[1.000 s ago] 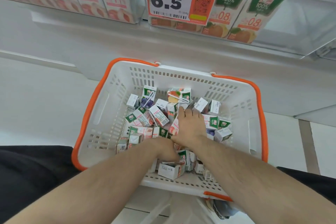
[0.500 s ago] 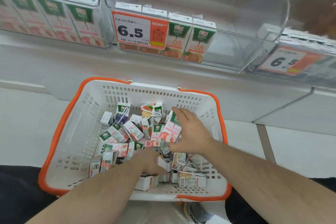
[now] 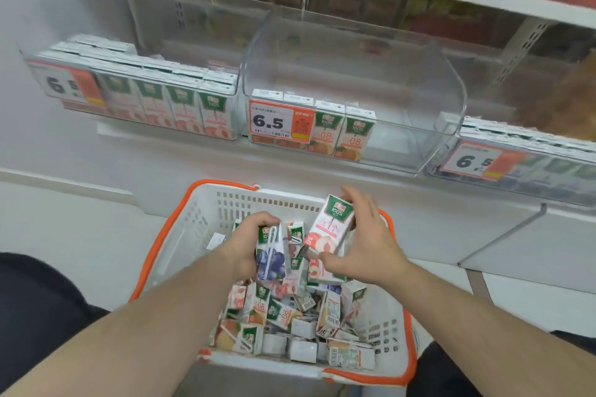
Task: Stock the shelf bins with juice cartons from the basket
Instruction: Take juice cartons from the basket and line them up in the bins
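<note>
The fingers [image 3: 361,206] of the right hand [image 3: 371,245] are curled over the top of a peach juice carton [image 3: 329,229], and the thumb presses its lower edge, so the carton is pinched between them and tilted, lifted just above the pile. The left hand [image 3: 248,245] grips a blueberry juice carton [image 3: 271,255], with the fingers wrapped around its upper part and the palm behind it; this carton stands almost upright, close beside the peach one but not clearly touching it.

I think the main risk is putting a flavour in the wrong place. The bins differ: the left bin [image 3: 135,97] shows peach cartons and looks nearly full, and the middle bin [image 3: 354,100] holds only a few orange cartons [image 3: 342,129] in the front row. The right bin [image 3: 522,155] is too blurred to read, so I cannot say where blueberry belongs. The peach carton is held only at two ends, so it could turn or slip when raised to the shelf. A tight push into the full left bin could also knock down the front row.

Both cartons are over the far half of the white basket [image 3: 180,235] with the orange rim, which stands on the floor below the shelf. Many more cartons [image 3: 290,316] lie mixed inside it, so most of the stocking seems to remain.
</note>
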Demonstrator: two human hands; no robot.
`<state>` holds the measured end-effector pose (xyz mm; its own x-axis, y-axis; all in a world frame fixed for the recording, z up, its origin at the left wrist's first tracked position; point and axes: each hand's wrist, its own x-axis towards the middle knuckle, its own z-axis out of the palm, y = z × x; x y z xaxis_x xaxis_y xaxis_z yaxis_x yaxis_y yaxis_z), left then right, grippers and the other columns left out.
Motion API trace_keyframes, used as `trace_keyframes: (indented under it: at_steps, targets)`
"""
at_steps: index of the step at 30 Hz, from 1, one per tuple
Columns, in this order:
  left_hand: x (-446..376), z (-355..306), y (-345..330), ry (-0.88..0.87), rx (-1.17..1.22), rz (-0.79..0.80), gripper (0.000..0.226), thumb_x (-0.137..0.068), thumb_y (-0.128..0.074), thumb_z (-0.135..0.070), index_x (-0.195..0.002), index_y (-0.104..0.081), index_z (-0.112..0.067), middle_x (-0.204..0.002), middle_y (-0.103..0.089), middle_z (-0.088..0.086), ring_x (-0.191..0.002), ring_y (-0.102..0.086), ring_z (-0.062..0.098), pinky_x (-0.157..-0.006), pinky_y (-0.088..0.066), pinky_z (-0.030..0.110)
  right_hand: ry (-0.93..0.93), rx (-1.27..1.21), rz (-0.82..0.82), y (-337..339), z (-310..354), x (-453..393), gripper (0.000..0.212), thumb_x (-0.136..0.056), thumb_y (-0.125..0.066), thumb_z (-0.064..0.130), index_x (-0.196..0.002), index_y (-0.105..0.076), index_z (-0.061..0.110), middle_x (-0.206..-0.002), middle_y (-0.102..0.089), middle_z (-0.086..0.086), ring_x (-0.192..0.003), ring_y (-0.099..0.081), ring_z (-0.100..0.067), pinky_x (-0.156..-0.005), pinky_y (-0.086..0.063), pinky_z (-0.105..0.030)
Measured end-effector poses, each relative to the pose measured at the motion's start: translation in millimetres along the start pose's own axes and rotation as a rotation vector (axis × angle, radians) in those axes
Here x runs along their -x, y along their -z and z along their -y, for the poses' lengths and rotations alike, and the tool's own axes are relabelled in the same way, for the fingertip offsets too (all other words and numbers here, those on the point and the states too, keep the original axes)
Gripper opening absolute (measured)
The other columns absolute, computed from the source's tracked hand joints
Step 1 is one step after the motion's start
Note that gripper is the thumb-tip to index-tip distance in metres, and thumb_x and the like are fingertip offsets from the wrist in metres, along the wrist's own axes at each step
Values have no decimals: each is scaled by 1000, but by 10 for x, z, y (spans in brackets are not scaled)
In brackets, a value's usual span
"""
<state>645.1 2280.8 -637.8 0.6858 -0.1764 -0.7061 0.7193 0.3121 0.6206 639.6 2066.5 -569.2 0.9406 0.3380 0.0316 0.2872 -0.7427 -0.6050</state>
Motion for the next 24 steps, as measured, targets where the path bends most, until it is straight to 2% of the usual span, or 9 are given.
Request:
trace_keyframes:
  at_steps: [3, 6, 7, 9, 11, 13, 17, 20, 24]
  targets:
    - [170, -264, -50, -40, -244, 1, 30, -75, -66, -42, -69, -62, -13, -69, -60, 12, -62, -57, 28, -67, -45, 39, -55, -148, -27, 87, 145, 28, 112, -64, -85, 16, -151, -16, 30, -132, -37, 7, -112, -48, -9, -83, -38, -3]
    - [393, -503, -141, -150, -511, 93, 16, -83, -65, -27, -92, -72, -16, -91, -71, 8, -92, -60, 32, -88, -47, 38, -159, -450, -24, 122, 278, 4, 109, -68, -81, -3, -149, -18, 34, -128, -51, -4, -89, -63, -10, -61, -53, -15]
    - [461, -553, -170, -156, -542, 147, 21, -88, -62, -26, -105, -71, -16, -103, -73, 7, -103, -61, 31, -94, -47, 39, -174, -492, -28, 129, 311, -9, 108, -68, -80, -5, -148, -19, 34, -127, -52, -6, -87, -65, -11, -61, -56, -21]
    - [621, -616, -258, -124, -559, 263, 36, -91, -59, -35, -117, -68, -12, -117, -69, 12, -104, -64, 29, -92, -50, 38, -139, -491, -26, 139, 390, -12, 106, -69, -79, -6, -148, -20, 33, -128, -52, -6, -87, -65, -6, -63, -57, -22]
    - [739, -645, -337, -151, -574, 358, 34, -88, -60, -39, -107, -70, -12, -111, -71, 14, -93, -66, 25, -84, -53, 34, -44, -406, -25, 140, 460, 1, 104, -71, -78, -2, -149, -19, 32, -132, -46, 1, -89, -60, 3, -65, -50, -11]
    - [751, -649, -367, -257, -619, 373, 19, -86, -69, -28, -101, -69, -16, -100, -73, 11, -89, -68, 24, -89, -52, 36, 71, -293, -27, 153, 515, 4, 102, -74, -79, 11, -150, -15, 36, -137, -37, 10, -101, -54, 2, -73, -45, -6]
    - [729, -697, -272, -506, -701, 286, 42, -81, -75, -19, -121, -61, -22, -116, -69, 12, -110, -64, 30, -101, -48, 44, 193, -232, -84, 237, 588, -32, 97, -74, -79, 30, -146, -15, 46, -142, -32, 20, -119, -45, 1, -94, -41, -9]
    - [783, -812, -187, -679, -813, 136, 40, -77, -81, -23, -109, -62, -37, -107, -70, -11, -105, -64, 10, -100, -48, 44, 182, -263, -161, 299, 675, -106, 79, -65, -67, 45, -134, -28, 49, -133, -39, 22, -113, -45, 8, -89, -35, -2]
    - [895, -1024, -88, -887, -966, -8, 40, -61, -75, -56, -97, -60, -57, -101, -66, -26, -101, -61, -1, -93, -50, 41, 199, -220, -170, 320, 825, -320, 70, -62, -65, 33, -130, -47, 36, -122, -51, 11, -101, -47, 5, -79, -34, -3]
